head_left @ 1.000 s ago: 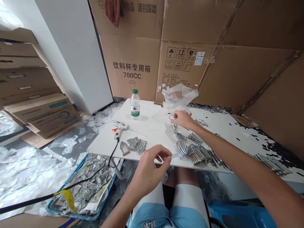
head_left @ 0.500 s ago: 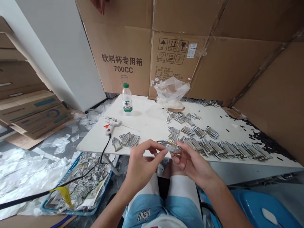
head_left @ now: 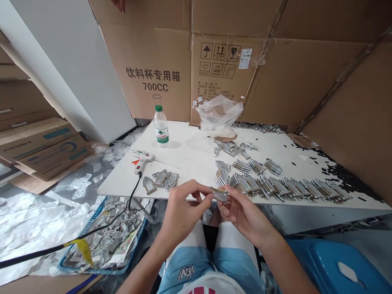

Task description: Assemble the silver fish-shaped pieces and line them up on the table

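Between my two hands, over the table's front edge, is a small metal buckle-like piece [head_left: 219, 195] with a pointed outline and a gold-coloured bar. My left hand [head_left: 189, 208] pinches its left end between thumb and fingers. Its right end sits in the closed fingers of my right hand [head_left: 240, 209]. Behind and right of my hands, rows of similar metal pieces [head_left: 275, 188] lie overlapped along the table's front. A smaller heap of such pieces [head_left: 228, 147] lies farther back, and a few more pieces [head_left: 165, 179] rest to the left.
On the white table [head_left: 190, 153] stand a green-capped bottle [head_left: 161, 126] and a corded glue gun [head_left: 142, 161]. A plastic bag [head_left: 219, 114] leans against the cardboard wall [head_left: 159, 53]. A blue basket [head_left: 92, 220] full of metal pieces is at lower left; black bits [head_left: 339, 173] litter the right.
My right hand has come back from the heap at the rear of the table with a metal piece. Both hands now hold it in front of me. The view has shifted slightly.
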`<state>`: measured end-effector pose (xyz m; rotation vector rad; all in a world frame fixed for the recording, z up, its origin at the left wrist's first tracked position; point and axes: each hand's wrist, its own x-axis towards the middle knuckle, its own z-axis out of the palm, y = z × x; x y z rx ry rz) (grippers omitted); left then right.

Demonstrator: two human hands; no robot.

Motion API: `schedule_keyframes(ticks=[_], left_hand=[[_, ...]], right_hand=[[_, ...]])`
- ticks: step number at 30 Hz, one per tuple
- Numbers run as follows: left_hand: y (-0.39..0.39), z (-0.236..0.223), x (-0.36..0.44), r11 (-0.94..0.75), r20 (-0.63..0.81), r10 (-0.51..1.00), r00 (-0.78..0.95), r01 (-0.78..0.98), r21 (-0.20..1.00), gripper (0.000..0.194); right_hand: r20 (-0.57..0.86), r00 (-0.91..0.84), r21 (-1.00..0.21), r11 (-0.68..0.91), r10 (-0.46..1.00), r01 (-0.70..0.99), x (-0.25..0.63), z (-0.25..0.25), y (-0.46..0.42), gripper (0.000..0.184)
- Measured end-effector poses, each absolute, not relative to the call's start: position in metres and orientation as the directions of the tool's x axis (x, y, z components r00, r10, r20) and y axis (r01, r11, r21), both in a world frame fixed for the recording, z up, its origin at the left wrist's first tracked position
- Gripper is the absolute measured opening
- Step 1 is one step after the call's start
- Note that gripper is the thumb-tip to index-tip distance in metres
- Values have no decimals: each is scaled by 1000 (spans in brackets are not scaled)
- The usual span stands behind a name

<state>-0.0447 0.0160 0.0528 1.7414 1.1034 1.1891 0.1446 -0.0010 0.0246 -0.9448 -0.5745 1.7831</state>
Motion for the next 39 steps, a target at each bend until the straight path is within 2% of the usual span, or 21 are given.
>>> schedule_keyframes(ticks=[11, 20, 23, 25, 27, 29, 31, 33, 36, 39], left_hand=[[18, 46, -45, -431, 398, 900, 180, 221, 875, 16], [22, 45, -46, -498, 473, 867, 156, 264, 826, 11], [23, 46, -45, -490, 457, 871, 181, 255, 834, 8], [22, 46, -45, -422, 386, 902, 194, 209, 882, 8], [22, 45, -45, -321, 290, 931, 223, 121, 939, 13], [22, 44, -47, -243, 225, 940, 258, 39, 969, 14], [23, 44, -48, -207, 202, 944, 262, -8, 978, 13], [25, 44, -49, -182, 185, 950, 253, -33, 983, 15], [26, 44, -49, -145, 161, 950, 268, -77, 986, 18], [27, 41, -47, -114, 138, 953, 271, -103, 988, 22]], right_hand=[[-288, -212, -740, -358, 934, -569, 138, 22, -4, 40], [-214, -224, -818, -300, 951, -491, 133, 36, -14, 45], [-208, -221, -835, -291, 953, -468, 133, 35, -13, 46], [-198, -227, -867, -278, 954, -413, 135, 33, -12, 46], [-160, -198, -940, -210, 967, -268, 138, 32, -11, 44], [-1, -83, -1000, -2, 997, -15, 143, 34, -10, 36], [293, -21, -912, 286, 956, 294, 149, 38, -10, 21], [532, -123, -689, 512, 838, 512, 154, 43, -8, 10], [625, -360, -415, 685, 693, 599, 159, 48, -2, 13], [652, -469, -269, 760, 596, 591, 161, 48, 6, 17]])
